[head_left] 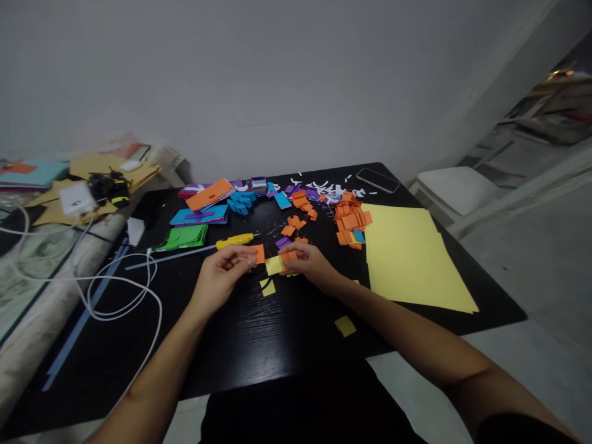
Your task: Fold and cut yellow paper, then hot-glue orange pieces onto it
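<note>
My left hand [224, 271] pinches a small orange paper square [258, 253] between thumb and fingers. Just to its right, my right hand [309, 262] grips a small orange paper piece [289, 260], its fingers partly covering it. A yellow paper square [274, 266] sits at those fingertips, between the two hands; whether it is joined to the orange piece I cannot tell. Below them on the black table lies a loose yellow paper piece [267, 287]. Behind my left hand rests a yellow-handled tool [235, 240] with a thin tip.
Large yellow sheets [411, 259] cover the table's right side, beside a heap of orange paper pieces [349, 216]. White paper scraps [326, 192] and a phone [378, 180] lie at the back. Green paper [185, 237], blue packets [200, 214] and a looping white cable [155, 296] are leftward.
</note>
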`<state>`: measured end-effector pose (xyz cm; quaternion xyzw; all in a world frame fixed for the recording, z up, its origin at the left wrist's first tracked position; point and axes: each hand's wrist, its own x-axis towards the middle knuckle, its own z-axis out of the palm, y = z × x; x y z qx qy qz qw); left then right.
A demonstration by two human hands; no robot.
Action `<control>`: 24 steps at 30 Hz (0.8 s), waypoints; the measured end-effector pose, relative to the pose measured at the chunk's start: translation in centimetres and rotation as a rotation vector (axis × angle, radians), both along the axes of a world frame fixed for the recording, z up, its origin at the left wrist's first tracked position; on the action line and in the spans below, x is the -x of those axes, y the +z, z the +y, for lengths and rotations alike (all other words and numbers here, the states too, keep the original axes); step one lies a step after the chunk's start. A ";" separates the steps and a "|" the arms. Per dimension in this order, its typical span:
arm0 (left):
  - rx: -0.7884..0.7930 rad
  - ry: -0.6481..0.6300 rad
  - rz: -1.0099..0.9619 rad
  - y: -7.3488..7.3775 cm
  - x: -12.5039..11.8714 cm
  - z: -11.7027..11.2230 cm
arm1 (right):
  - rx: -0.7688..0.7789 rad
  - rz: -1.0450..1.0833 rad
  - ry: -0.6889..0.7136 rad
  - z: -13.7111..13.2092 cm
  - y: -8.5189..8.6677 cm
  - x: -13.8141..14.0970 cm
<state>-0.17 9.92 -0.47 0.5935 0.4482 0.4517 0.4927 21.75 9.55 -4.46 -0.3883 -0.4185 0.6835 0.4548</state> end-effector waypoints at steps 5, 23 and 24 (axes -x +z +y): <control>0.012 -0.068 -0.004 -0.3 -0.7 -0.5 | -0.030 -0.002 -0.010 0.0 -0.4 0.1; 0.025 -0.033 0.140 -2.0 -2.0 -0.9 | -0.159 -0.059 -0.102 -0.2 -0.5 0.2; 0.015 -0.022 0.156 -2.1 -1.9 -0.9 | -0.157 -0.051 -0.100 -0.2 -0.5 0.2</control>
